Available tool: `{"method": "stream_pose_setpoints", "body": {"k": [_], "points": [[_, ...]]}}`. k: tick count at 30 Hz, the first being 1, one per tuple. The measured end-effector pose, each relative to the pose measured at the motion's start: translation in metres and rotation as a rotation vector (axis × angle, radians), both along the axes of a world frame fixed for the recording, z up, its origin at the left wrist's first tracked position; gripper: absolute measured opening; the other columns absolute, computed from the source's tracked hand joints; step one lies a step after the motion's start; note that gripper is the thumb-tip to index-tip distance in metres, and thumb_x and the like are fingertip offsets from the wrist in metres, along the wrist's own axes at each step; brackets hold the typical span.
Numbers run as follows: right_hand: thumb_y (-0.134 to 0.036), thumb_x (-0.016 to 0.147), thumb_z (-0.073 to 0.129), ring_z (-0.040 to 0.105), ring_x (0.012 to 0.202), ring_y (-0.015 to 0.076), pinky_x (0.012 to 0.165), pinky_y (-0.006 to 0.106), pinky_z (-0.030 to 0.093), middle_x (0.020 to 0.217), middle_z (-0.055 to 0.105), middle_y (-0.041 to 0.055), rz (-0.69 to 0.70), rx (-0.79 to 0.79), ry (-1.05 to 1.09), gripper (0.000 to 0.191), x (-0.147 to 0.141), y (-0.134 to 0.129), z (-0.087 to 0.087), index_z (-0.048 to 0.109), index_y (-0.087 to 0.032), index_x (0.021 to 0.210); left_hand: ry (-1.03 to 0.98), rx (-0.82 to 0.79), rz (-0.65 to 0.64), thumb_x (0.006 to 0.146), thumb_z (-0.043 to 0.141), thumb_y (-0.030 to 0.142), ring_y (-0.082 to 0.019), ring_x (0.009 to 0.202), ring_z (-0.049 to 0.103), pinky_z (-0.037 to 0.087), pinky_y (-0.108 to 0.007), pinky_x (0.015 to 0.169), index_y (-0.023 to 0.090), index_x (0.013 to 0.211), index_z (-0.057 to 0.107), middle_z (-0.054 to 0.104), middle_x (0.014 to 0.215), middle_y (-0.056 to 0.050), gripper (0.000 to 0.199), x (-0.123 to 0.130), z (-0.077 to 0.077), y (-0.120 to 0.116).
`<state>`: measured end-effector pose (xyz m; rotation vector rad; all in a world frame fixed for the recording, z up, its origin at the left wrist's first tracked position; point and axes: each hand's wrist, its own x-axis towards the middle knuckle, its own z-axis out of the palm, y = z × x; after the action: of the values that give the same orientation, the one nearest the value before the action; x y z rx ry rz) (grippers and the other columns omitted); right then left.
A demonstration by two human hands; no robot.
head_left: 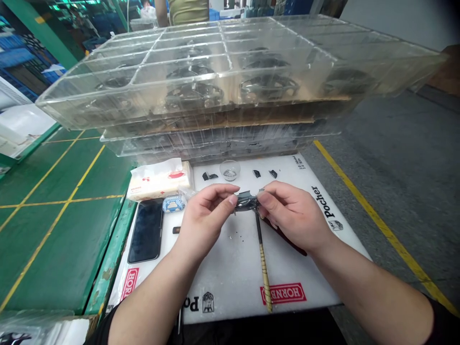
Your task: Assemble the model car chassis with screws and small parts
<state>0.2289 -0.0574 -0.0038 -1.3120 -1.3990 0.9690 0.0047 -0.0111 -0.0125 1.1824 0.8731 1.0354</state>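
Above the middle of the white work mat (223, 282), a small glossy dark plastic part (246, 202) is held between both hands. My left hand (206, 211) pinches its left end between thumb and fingers. Thumb and fingertips of my right hand (296, 218) are closed on the other end. Below the part lies a thin tool with a yellow-wrapped handle (265, 273); its upper end passes behind the part. A dark red curved handle (287, 238) is partly hidden under my right hand. Beyond my hands, a clear cup (230, 171) stands between several dark pieces (256, 173).
Stacked clear compartment trays (201, 112) holding dark parts rise behind the mat. On the left are a tissue pack (160, 184), a blue-and-white packet (174, 204) and a phone (145, 232). A green surface (46, 211) adjoins on the left. A person (189, 12) stands beyond the trays.
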Motion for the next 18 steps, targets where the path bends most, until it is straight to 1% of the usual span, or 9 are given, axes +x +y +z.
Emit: {"method": "stream_pose_setpoints", "body": {"k": [3,7,12,17,18], "points": [[-0.074,0.108,0.082,0.060,0.063,0.0148,0.060,0.032,0.044,0.072,0.072,-0.0012,0.014,0.004,-0.001,0.054,-0.0005,-0.0007,0.0005,0.079,-0.024,0.087,-0.004,-0.011,0.001,0.097,0.099,0.039,-0.015,0.089,0.075,0.062,-0.027,0.085,0.026,0.116,0.093,0.086,0.103,-0.004,0.024,-0.0008,-0.0005,0.0003],[-0.073,0.108,0.082,0.059,0.062,0.0149,0.060,0.032,0.044,0.072,0.071,-0.0010,0.014,0.007,0.005,0.053,-0.0005,0.0001,0.0012,0.079,-0.024,0.088,-0.008,-0.016,-0.009,0.097,0.099,0.038,-0.014,0.088,0.074,0.061,-0.026,0.085,0.027,0.116,0.093,0.086,0.102,-0.004,0.023,-0.0012,-0.0010,0.0006],[-0.070,0.108,0.083,0.057,0.062,0.0144,0.060,0.032,0.045,0.074,0.070,-0.0016,-0.009,0.015,0.024,0.049,-0.0006,0.0014,0.0019,0.080,-0.024,0.093,-0.025,-0.030,-0.012,0.093,0.102,0.037,-0.016,0.089,0.075,0.062,-0.028,0.085,0.024,0.115,0.093,0.085,0.100,-0.005,0.027,-0.0008,-0.0002,0.0013],[-0.065,0.108,0.084,0.056,0.062,0.0149,0.058,0.031,0.044,0.073,0.066,-0.0024,0.001,0.021,0.054,0.043,-0.0024,0.0013,0.0047,0.079,-0.023,0.099,-0.054,-0.039,-0.033,0.088,0.106,0.032,-0.014,0.090,0.073,0.060,-0.024,0.086,0.025,0.115,0.093,0.083,0.098,-0.003,0.031,-0.0024,-0.0005,0.0023],[-0.063,0.109,0.083,0.055,0.062,0.0151,0.058,0.031,0.044,0.073,0.065,-0.0026,0.004,0.027,0.059,0.042,-0.0024,0.0014,0.0055,0.078,-0.023,0.098,-0.049,-0.039,-0.034,0.086,0.108,0.032,-0.014,0.093,0.073,0.060,-0.024,0.086,0.026,0.116,0.093,0.083,0.100,-0.003,0.033,-0.0029,-0.0004,0.0024]]}}
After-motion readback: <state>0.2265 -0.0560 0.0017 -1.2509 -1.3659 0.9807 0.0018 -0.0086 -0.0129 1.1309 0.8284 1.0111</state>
